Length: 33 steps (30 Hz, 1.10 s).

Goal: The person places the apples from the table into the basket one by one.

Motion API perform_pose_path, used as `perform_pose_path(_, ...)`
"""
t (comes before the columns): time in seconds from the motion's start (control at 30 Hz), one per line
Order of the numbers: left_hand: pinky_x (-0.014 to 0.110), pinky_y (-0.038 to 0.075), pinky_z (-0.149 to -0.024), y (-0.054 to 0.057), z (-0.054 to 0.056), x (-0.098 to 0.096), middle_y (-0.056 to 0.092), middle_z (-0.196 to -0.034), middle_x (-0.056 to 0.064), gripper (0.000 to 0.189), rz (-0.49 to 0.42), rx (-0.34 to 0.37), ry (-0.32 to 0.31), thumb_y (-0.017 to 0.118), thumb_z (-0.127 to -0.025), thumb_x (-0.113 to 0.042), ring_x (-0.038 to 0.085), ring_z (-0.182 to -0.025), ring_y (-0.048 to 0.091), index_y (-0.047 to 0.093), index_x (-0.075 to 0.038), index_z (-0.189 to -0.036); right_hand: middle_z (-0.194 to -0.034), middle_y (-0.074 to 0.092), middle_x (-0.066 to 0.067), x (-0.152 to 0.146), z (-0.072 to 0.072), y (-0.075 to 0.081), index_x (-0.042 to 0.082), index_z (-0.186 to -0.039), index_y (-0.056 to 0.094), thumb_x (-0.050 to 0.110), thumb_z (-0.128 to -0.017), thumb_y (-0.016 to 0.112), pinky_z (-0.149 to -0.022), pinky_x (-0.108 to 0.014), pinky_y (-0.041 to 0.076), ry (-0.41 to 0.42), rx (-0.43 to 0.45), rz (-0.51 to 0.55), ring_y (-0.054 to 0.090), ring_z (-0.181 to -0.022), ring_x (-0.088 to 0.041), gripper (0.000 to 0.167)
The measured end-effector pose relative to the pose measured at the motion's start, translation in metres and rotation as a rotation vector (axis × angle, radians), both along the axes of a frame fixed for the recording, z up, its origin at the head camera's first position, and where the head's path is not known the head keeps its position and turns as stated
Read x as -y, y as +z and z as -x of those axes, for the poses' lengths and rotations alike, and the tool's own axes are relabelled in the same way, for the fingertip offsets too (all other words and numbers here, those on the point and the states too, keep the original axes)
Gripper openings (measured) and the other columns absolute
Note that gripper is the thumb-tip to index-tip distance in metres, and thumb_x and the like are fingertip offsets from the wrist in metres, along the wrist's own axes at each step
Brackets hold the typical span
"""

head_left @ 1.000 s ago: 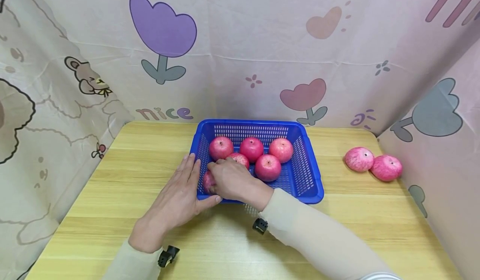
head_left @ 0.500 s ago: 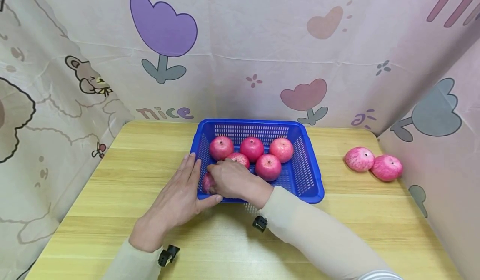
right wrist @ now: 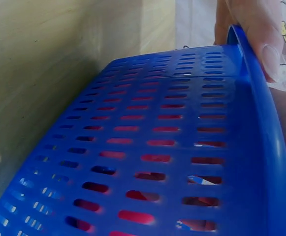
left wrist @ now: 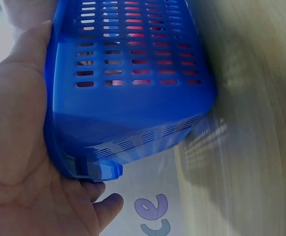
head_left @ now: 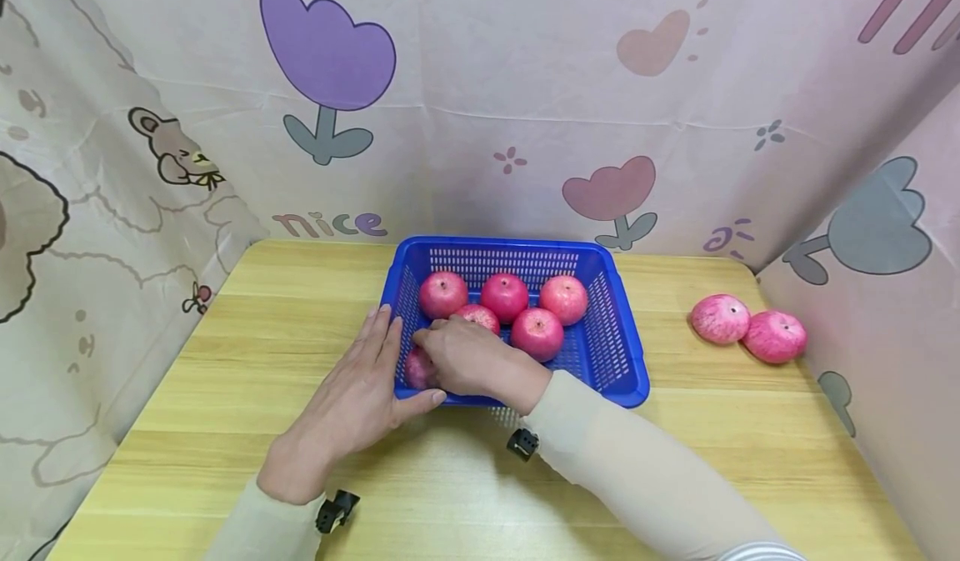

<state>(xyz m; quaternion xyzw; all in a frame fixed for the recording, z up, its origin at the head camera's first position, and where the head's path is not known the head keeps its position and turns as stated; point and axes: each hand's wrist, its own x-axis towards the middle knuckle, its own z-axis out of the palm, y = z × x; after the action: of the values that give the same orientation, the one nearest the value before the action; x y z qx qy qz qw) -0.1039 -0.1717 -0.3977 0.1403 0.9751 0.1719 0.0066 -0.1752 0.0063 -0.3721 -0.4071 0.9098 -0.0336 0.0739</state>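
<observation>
Pinkish-red apples lie in a blue perforated plastic basket [head_left: 611,328]. My right hand [head_left: 468,357] reaches over the front side and grips an apple [head_left: 420,368] in the front left corner; its fingertips are partly hidden. Just behind that hand shows another apple [head_left: 480,318], with one [head_left: 537,333] to its right and a row along the back. My left hand [head_left: 348,398] lies against the basket's front left corner, fingers straight along the left rim and thumb along the front rim. Its palm faces the basket wall [left wrist: 128,103] in the left wrist view.
Two mottled pink apples, one [head_left: 720,319] touching the other [head_left: 776,336], lie on the wooden table [head_left: 247,353] right of the basket. A printed cloth [head_left: 480,69] hangs close behind the basket and along both sides. A small black device [head_left: 337,511] sits at each wrist.
</observation>
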Motion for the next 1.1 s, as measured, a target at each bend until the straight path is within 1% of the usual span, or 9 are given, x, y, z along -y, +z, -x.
perform_pose_path(0.07,0.060,0.023,-0.128,0.0000,0.0002,-0.0003,0.006,-0.176,0.024,0.128,-0.001,0.006,0.002,0.044,-0.086,-0.093,0.043,-0.163,0.007,0.020,0.005,-0.166,-0.118,0.075,-0.005,-0.0011,0.0002,-0.0007,0.011,-0.137,0.068,0.029,-0.098,0.073,-0.110,-0.038,0.051,0.000,-0.006,0.002,0.068,-0.116,-0.020,0.043)
perform_pose_path(0.23,0.061,0.022,-0.128,0.0002,-0.0002,-0.0002,0.004,-0.176,0.023,0.128,-0.011,0.029,0.009,0.045,-0.086,-0.092,0.041,-0.164,0.004,0.018,0.004,-0.166,-0.115,0.074,-0.004,-0.0033,-0.0003,0.0011,0.012,-0.133,0.070,0.029,-0.098,0.073,-0.108,-0.039,0.053,0.000,-0.002,0.008,0.068,-0.115,-0.020,0.039)
perform_pose_path(0.3,0.061,0.021,-0.128,0.0003,-0.0004,-0.0001,0.004,-0.177,0.023,0.128,-0.014,0.036,0.011,0.045,-0.086,-0.092,0.040,-0.164,0.003,0.017,0.003,-0.167,-0.116,0.074,-0.004,-0.0041,-0.0006,0.0021,0.013,-0.131,0.071,0.028,-0.097,0.073,-0.107,-0.040,0.054,0.000,0.005,0.009,0.068,-0.116,-0.020,0.037)
perform_pose_path(0.4,0.061,0.022,-0.128,0.0004,-0.0006,-0.0002,0.003,-0.177,0.022,0.128,-0.015,0.040,0.015,0.044,-0.086,-0.093,0.040,-0.164,0.003,0.017,0.003,-0.167,-0.120,0.074,-0.004,-0.0052,-0.0008,0.0034,0.013,-0.132,0.071,0.028,-0.098,0.073,-0.109,-0.041,0.053,0.005,0.019,0.007,0.067,-0.120,-0.021,0.038)
perform_pose_path(0.53,0.061,0.022,-0.127,0.0005,-0.0008,-0.0004,0.003,-0.177,0.022,0.129,-0.014,0.038,0.016,0.044,-0.085,-0.093,0.041,-0.164,0.003,0.016,0.003,-0.167,-0.120,0.074,-0.004,-0.0063,-0.0008,0.0031,0.013,-0.132,0.071,0.027,-0.098,0.073,-0.109,-0.041,0.053,0.007,0.028,0.015,0.067,-0.121,-0.021,0.037)
perform_pose_path(0.77,0.061,0.022,-0.127,0.0005,-0.0008,-0.0003,0.003,-0.177,0.023,0.128,-0.015,0.028,0.010,0.045,-0.086,-0.092,0.041,-0.164,0.004,0.016,0.003,-0.167,-0.111,0.073,-0.003,-0.0079,-0.0004,0.0010,0.014,-0.127,0.072,0.026,-0.097,0.073,-0.101,-0.040,0.057,-0.005,0.013,0.048,0.068,-0.112,-0.020,0.032)
perform_pose_path(1.1,0.061,0.022,-0.127,0.0005,-0.0010,0.0000,0.004,-0.176,0.024,0.127,-0.017,0.025,0.009,0.046,-0.087,-0.091,0.041,-0.164,0.004,0.016,0.004,-0.167,-0.111,0.073,-0.002,-0.0103,0.0003,-0.0039,0.014,-0.126,0.072,0.026,-0.097,0.074,-0.102,-0.040,0.056,-0.014,0.013,0.078,0.067,-0.112,-0.019,0.032)
